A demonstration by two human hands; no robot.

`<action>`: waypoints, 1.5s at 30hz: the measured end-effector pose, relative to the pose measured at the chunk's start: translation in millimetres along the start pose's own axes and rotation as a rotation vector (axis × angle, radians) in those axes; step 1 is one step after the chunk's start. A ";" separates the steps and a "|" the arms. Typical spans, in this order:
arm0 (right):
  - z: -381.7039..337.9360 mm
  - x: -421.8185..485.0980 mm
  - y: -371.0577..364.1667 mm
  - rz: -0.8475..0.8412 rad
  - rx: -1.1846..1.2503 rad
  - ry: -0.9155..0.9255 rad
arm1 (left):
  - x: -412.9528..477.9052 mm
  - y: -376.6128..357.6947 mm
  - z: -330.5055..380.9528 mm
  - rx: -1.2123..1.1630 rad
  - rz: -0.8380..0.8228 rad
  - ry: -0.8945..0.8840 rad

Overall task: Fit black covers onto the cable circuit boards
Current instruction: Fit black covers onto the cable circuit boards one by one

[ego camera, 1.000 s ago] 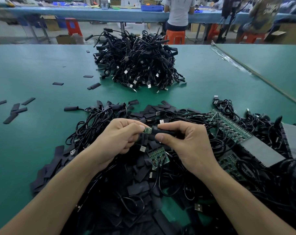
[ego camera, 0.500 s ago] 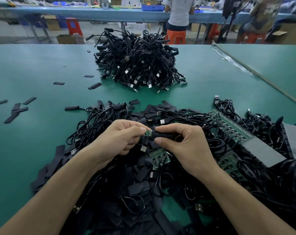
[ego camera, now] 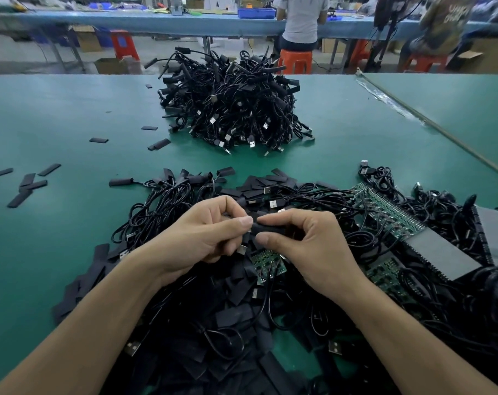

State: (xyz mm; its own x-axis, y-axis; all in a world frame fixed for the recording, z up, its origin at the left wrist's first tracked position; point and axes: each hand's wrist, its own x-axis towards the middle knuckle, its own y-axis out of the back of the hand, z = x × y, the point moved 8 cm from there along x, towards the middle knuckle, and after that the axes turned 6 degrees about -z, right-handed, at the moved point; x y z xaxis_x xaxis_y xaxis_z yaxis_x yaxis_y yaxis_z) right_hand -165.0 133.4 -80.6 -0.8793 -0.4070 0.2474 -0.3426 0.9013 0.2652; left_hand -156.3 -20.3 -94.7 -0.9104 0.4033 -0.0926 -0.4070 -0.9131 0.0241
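Both hands meet over the near heap of black cables and flat black covers [ego camera: 233, 317]. My right hand [ego camera: 307, 249] pinches a black cover [ego camera: 270, 229] between thumb and forefinger. My left hand [ego camera: 205, 235] pinches the left end of the same cover, thumb tip against it. The green board inside the cover is hidden now. More green circuit boards [ego camera: 267, 263] lie just below the hands, and a long strip of boards [ego camera: 387, 212] lies to the right.
A tall heap of finished black cables [ego camera: 233, 109] stands at the middle of the green table [ego camera: 56, 223]. Loose black covers [ego camera: 25, 186] are scattered at the left. A grey tray [ego camera: 444, 255] sits at the right. People on orange stools work at a far bench.
The green board end that showed between my fingertips has slid out of sight inside the black cover. My hands have closed a little toward each other.
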 end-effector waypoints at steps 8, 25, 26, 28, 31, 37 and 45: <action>0.0 -0.9 8.2 0.083 -0.034 0.009 | -0.4 -0.7 2.8 0.023 0.068 0.026; -0.1 -3.8 8.8 0.111 -0.182 0.004 | -1.6 8.8 4.2 0.164 0.240 0.009; -1.0 -3.7 8.9 0.114 -0.190 0.012 | -1.4 7.9 3.8 0.165 0.233 0.014; -3.5 -3.4 8.1 0.114 -0.208 0.032 | -1.3 6.9 3.4 0.165 0.220 0.024; -5.6 -3.2 8.3 0.121 -0.230 0.053 | -0.9 5.6 2.6 0.168 0.207 0.038; -6.0 -2.8 5.6 0.090 -0.241 0.065 | -0.6 2.8 0.8 0.156 0.181 0.054; -6.1 -2.4 4.9 0.084 -0.257 0.074 | -1.0 0.2 -0.9 0.116 0.147 0.071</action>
State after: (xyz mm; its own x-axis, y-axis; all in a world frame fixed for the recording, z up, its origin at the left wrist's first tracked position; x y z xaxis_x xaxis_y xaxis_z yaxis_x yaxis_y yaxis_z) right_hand -162.5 137.9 -74.3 -0.8714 -0.3504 0.3432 -0.1656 0.8688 0.4666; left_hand -155.4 -21.0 -95.5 -0.9546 0.2576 -0.1495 -0.2800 -0.9472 0.1563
